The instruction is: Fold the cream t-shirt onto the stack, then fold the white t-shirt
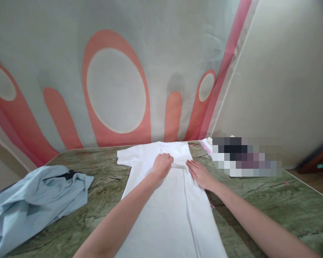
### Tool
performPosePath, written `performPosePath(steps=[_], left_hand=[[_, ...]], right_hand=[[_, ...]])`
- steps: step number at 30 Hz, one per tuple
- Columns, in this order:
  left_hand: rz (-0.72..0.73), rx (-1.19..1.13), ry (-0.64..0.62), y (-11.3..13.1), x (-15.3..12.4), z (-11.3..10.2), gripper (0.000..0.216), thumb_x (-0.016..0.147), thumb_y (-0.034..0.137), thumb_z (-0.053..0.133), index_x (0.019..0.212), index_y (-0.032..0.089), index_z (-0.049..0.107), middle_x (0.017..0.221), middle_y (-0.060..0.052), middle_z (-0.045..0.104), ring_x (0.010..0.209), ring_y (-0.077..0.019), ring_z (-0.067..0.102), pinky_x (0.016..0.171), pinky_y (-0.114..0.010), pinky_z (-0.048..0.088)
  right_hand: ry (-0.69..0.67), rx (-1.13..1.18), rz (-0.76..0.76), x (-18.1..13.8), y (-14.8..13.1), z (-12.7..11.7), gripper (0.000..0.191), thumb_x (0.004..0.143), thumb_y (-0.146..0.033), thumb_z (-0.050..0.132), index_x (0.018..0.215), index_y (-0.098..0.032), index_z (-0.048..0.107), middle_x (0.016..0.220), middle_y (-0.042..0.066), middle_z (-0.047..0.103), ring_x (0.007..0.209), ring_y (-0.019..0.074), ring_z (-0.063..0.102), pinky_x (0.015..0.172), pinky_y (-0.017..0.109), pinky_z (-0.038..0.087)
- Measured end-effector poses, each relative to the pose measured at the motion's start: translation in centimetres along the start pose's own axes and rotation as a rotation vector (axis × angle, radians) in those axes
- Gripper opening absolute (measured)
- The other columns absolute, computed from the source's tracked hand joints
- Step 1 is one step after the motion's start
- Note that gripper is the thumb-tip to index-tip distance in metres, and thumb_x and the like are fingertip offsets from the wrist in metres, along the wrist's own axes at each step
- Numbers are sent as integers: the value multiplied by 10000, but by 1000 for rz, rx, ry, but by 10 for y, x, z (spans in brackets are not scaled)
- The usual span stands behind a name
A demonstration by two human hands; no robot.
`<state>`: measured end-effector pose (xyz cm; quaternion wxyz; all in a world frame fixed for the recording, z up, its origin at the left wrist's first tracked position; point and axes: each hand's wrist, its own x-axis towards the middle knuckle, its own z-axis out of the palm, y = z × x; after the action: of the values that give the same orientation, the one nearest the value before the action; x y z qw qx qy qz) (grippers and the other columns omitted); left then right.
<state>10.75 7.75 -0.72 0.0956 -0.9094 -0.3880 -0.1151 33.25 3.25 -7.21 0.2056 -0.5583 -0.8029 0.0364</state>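
A white T-shirt (174, 211) lies lengthwise on the green marbled table (271, 204), its right side folded over toward the middle and its left sleeve spread out. My left hand (162, 165) is closed on a fold of the shirt near the collar. Just to the right, my right hand (200, 173) lies flat with fingers stretched out, pressing on the folded edge of the cloth.
A crumpled light blue garment (32, 200) lies at the table's left side. A stack of folded cloth (207, 145) sits at the back right beside a blurred patch. A grey and pink patterned sheet (115, 82) hangs behind the table.
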Motion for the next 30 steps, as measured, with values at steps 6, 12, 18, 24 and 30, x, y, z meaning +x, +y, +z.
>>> performPosePath(steps=[6,12,18,24,30], left_hand=[[-68,6,-77,1,-8,4,178,851,102,433,889,157,598,951,-100,559,911,-220,514,775,-351,392],[80,-95,-15,22,-11,-2,209,857,143,467,1036,176,569,1021,-81,555,991,-216,486,837,-342,380],[296,-125,-16,38,-9,-1,205,915,201,435,1084,198,552,1075,-57,571,1030,-191,476,862,-316,363],[293,-106,-45,37,-8,0,191,925,225,424,1057,223,562,1067,-52,572,1050,-188,458,876,-315,350],[245,-77,-41,35,-8,0,158,898,223,458,1023,203,553,1020,-67,559,1012,-213,461,838,-333,371]], right_hand=[[-13,-13,-4,-6,5,3,453,930,-318,284,1336,-171,422,1395,90,407,1308,221,309,1050,454,271],[17,4,-15,-6,2,0,434,909,-300,342,1291,-146,481,1365,105,445,1289,242,340,1045,463,282],[23,20,-38,-8,-1,-6,435,892,-304,377,1279,-142,495,1345,109,468,1278,245,358,1049,457,288],[26,46,-32,-8,-1,-7,430,875,-301,407,1267,-157,509,1347,104,467,1279,249,357,1052,465,281],[36,37,-22,-8,-4,-8,433,879,-306,401,1264,-140,510,1346,112,466,1273,246,365,1050,453,290]])
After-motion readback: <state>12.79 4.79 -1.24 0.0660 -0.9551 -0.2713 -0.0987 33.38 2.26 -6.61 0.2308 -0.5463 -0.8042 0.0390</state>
